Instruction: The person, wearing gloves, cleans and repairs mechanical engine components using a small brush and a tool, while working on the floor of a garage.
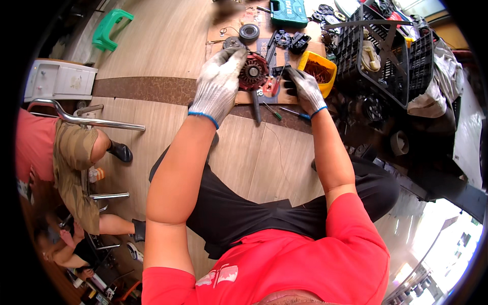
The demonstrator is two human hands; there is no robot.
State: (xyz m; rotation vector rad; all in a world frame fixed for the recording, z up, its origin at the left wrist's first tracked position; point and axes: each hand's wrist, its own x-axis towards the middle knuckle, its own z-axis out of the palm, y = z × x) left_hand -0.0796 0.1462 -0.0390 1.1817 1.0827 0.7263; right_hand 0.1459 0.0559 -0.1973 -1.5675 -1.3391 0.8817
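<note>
My left hand (220, 71), in a white knit glove with a blue cuff, is closed on the edge of a round red motor part (253, 72) with a ring of slots and a metal hub. My right hand (306, 87), gloved too with dark fingertips, is closed just right of it. A thin tool seems to be in its fingers, but its kind is hard to make out. A dark rod-like handle (256, 108) stands out below the motor part. A green-handled screwdriver (273, 111) and a blue-handled one (295, 112) lie nearer me.
A cardboard sheet (217, 36) carries a dark ring (249, 32), black parts (299, 42) and a teal tool case (288, 13). Right of my right hand stands a yellow tub (329, 84) of copper-coloured bits. Black crates (373, 61) crowd the right; a green stool (112, 29) and seated people are left.
</note>
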